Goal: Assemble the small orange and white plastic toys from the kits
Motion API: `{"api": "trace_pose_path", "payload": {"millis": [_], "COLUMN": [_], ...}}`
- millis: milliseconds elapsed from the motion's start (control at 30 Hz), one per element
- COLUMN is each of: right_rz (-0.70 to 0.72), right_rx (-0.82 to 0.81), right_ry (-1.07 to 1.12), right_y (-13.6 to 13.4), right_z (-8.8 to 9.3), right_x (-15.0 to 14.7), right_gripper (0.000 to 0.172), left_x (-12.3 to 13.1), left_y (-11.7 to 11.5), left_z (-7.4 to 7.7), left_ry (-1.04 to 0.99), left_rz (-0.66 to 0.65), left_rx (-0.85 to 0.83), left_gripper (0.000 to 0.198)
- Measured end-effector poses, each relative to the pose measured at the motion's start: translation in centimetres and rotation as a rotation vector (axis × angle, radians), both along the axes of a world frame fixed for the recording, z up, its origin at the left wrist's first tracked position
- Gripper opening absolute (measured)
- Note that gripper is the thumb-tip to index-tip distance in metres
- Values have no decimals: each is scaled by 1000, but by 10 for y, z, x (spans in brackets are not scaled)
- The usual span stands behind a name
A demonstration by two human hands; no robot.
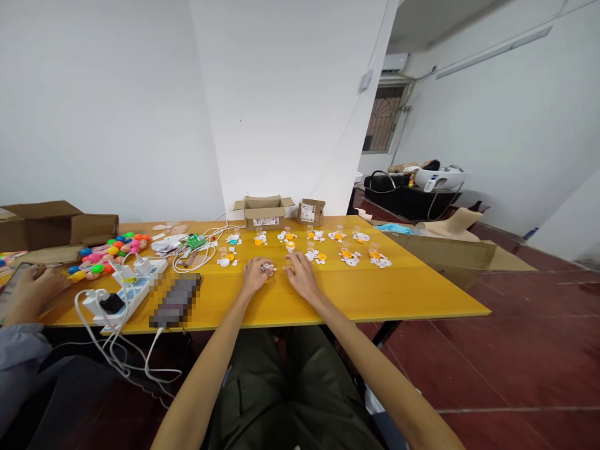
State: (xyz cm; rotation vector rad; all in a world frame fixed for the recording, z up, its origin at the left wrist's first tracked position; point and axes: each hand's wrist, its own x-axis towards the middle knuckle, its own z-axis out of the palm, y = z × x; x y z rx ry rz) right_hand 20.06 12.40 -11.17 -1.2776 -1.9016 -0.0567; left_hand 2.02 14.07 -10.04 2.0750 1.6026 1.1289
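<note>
Yellow bench (375, 294) under white walls (117, 94); before the cardboard box (264, 212), rows of small toys (347, 256); nearer, left hand (254, 276) pinching a white toy piece (267, 269); right hand (300, 277) alongside, grip unclear.

A small white piece (267, 269) with dark specks lies low on the yellow bench (375, 294), near its middle, with a trace of orange showing at its lower edge. It sits right at the curled fingertips of the left hand (254, 275), and whether those fingers pinch it or only touch it cannot be told. The right hand (300, 276) rests palm down just beside it, and the piece lies in the narrow gap between the two hands, too small for its shape to be made out.
</note>
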Motion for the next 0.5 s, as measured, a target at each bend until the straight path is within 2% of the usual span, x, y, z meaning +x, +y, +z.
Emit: {"api": "trace_pose_path", "payload": {"millis": [100, 267, 367, 500], "right_rz": [60, 187, 209, 202], "right_rx": [48, 24, -8, -16], "right_ry": [-161, -345, -392, -402], "right_y": [-10, -21, -24, -27], "right_z": [8, 15, 19, 22], "right_x": [-5, -12, -13, -13], "right_gripper": [24, 25, 27, 28], "left_x": [-3, -7, -8, -13], "left_y": [6, 13, 12, 9], "left_z": [-4, -6, -5, -4], "left_ry": [-84, -302, -389, -410], "left_rz": [-8, -53, -74, -119], "left_rx": [51, 40, 17, -9], "left_gripper": [20, 27, 32, 33]}}
